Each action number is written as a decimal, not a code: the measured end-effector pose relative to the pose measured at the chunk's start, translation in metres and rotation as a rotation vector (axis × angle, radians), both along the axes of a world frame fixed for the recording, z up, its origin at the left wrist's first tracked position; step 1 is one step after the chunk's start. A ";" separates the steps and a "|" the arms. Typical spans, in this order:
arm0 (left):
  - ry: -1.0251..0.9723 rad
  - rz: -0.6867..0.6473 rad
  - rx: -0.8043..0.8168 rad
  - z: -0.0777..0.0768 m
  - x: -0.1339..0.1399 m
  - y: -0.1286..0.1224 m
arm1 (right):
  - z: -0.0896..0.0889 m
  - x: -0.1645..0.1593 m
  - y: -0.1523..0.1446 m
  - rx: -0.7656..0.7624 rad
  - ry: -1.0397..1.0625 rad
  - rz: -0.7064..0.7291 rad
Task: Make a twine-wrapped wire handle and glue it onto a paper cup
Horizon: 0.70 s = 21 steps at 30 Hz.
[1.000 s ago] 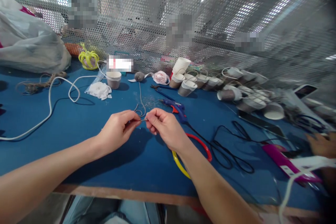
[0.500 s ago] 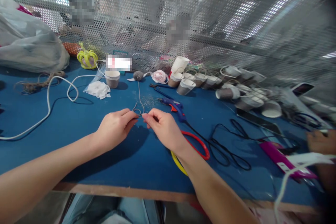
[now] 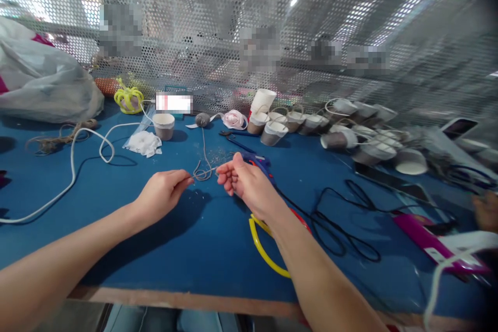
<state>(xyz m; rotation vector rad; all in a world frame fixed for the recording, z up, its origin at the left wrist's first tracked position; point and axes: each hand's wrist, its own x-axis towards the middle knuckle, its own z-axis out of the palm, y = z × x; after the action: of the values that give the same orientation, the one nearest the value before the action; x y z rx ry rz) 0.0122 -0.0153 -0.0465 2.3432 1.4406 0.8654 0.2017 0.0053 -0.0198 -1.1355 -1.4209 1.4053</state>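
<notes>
My left hand (image 3: 165,192) pinches a thin grey cord (image 3: 202,174) between thumb and fingertips. The cord lies in loose loops between my hands and runs back to a small grey ball of cord (image 3: 202,120). Turned partly palm up, my right hand (image 3: 249,187) has its thumb lifted off the half-curled fingers. A piece of the cord reaches its fingertips; whether they touch it I cannot tell. Just behind that hand lies a blue glue gun (image 3: 260,161), partly hidden. Scissors with a yellow handle loop (image 3: 261,246) and a red one lie under my right forearm.
Several small grey-and-white cups with handles (image 3: 274,134) stand at the back right; one cup (image 3: 164,127) stands left of the ball. White scraps (image 3: 143,143), pliers (image 3: 233,137), a white cable (image 3: 73,166) and a black cable (image 3: 330,218) lie around. Another person's hand (image 3: 486,210) shows far right.
My hands have moved apart. The right hand has opened its pinch and turned palm up, while the left still pinches the cord. The view has tilted slightly upward.
</notes>
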 end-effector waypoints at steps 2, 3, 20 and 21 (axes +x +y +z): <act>-0.003 0.004 -0.015 0.000 0.000 0.001 | -0.002 0.002 0.002 -0.015 0.051 0.009; -0.007 0.003 -0.021 0.000 0.000 0.001 | -0.003 0.002 0.003 -0.006 0.049 0.004; 0.021 -0.055 -0.081 0.001 0.005 -0.003 | -0.006 -0.002 0.001 0.175 -0.294 0.023; 0.047 -0.060 -0.064 0.000 0.005 -0.004 | -0.005 -0.003 0.000 0.216 -0.386 0.030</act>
<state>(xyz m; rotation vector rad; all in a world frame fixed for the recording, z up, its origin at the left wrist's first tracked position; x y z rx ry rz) 0.0177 -0.0192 -0.0463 2.3612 1.3868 0.7432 0.1989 0.0054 -0.0245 -1.2923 -1.8172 1.0557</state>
